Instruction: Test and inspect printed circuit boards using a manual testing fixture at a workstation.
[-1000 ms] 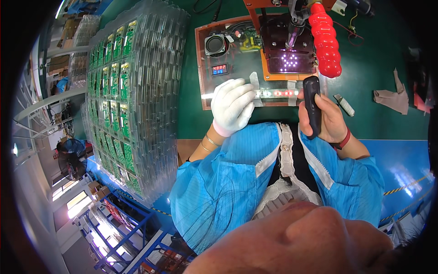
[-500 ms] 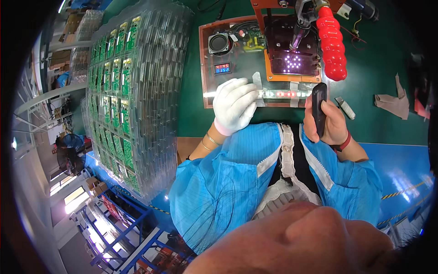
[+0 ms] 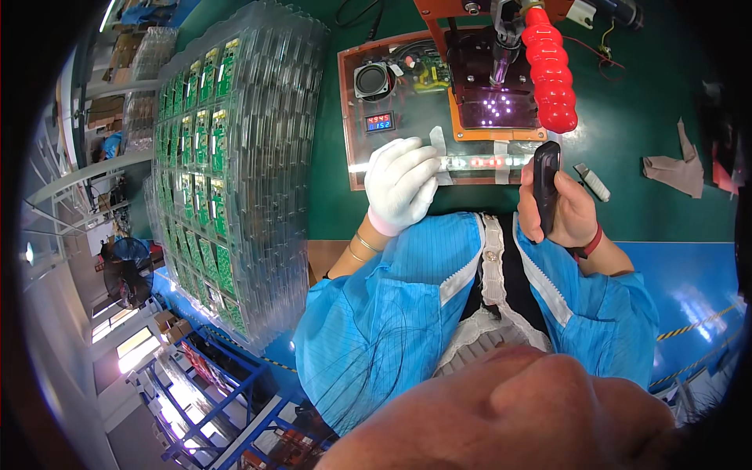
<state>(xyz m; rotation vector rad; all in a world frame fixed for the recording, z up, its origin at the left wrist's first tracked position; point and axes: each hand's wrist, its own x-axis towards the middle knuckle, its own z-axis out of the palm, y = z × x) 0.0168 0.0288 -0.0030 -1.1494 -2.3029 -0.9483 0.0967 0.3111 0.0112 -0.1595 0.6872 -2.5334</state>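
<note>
From a head-worn fisheye, we look down at close range over the near edge of the tabletop (image 3: 646, 98).

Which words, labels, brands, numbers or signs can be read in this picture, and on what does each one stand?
Small display: red digits above blue digits; I do not copy the numbers.
Green circuit boards: any marks are too small to read.
Black handheld object in the right hand: no readable text.
Dark plate: lit dots, no readable word.

Right hand (image 3: 572, 210) gripping a black device (image 3: 547, 182)
Lit strip (image 3: 476, 163) beneath fingers (image 3: 420, 169) of the gloved left hand (image 3: 399, 185); red handle (image 3: 551, 74) beyond the right fingers (image 3: 529, 205).
</note>
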